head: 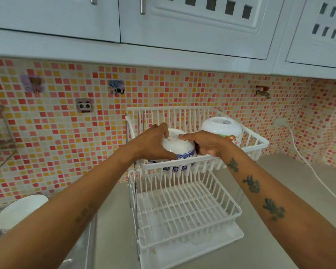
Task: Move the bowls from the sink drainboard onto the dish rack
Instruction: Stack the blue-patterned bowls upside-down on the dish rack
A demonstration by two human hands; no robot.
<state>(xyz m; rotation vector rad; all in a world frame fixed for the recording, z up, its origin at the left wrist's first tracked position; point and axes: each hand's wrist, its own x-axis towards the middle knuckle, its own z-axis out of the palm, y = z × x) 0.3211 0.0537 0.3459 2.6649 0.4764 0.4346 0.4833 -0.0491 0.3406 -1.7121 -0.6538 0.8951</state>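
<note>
A white two-tier dish rack stands on the counter. In its upper tier, on the left, a white bowl with a blue patterned rim sits upside down. My left hand grips its left side and my right hand grips its right side. A second white bowl with a label on its base rests upside down at the upper tier's right. A plain white bowl stands by the sink at the lower left, partly behind my left forearm.
The rack's lower tier holds nothing, with a drip tray under it. A white cable trails over the counter on the right. Wall cabinets hang overhead. A tap sticks out of the mosaic wall.
</note>
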